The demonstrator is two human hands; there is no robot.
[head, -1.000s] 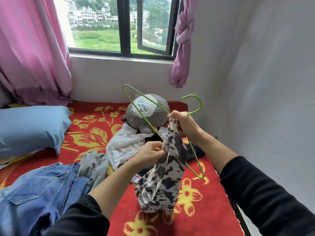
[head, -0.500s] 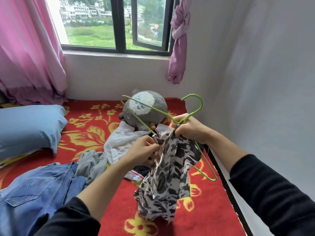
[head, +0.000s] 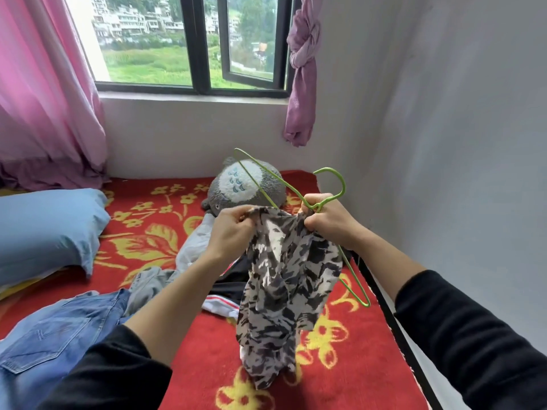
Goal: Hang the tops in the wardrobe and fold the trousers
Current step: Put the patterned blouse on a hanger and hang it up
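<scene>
Green and thin, a wire clothes hanger (head: 343, 184) is tilted above the bed. Its hook points up toward the white wall, one shoulder reaches back over a grey and white plush toy (head: 245, 184), and the other shoulder slants down to the right of the garment. The right hand (head: 328, 220) is closed in a fist round the neck of the hanger, just under the hook, and bunches one upper corner of a black, grey and white blotch-patterned top (head: 284, 291) in the same grip. The left hand (head: 231, 232), just across from it, pinches the other upper corner of that top between thumb and curled fingers. The fabric's top edge is stretched between the two hands, and the rest hangs down below them in loose folds, with its lowest part over the red blanket with yellow flowers (head: 349, 374). Whether it touches the blanket I cannot tell.

To the left of the left forearm lie blue denim jeans (head: 53, 335), crumpled on the blanket, with a grey garment (head: 148, 282) beside them. Behind the hanging top are a pale grey cloth (head: 192, 247) and a black garment with a red and white striped edge (head: 228, 288). A light blue pillow (head: 44, 229) rests at the far left, below a pink curtain (head: 44, 99).
</scene>
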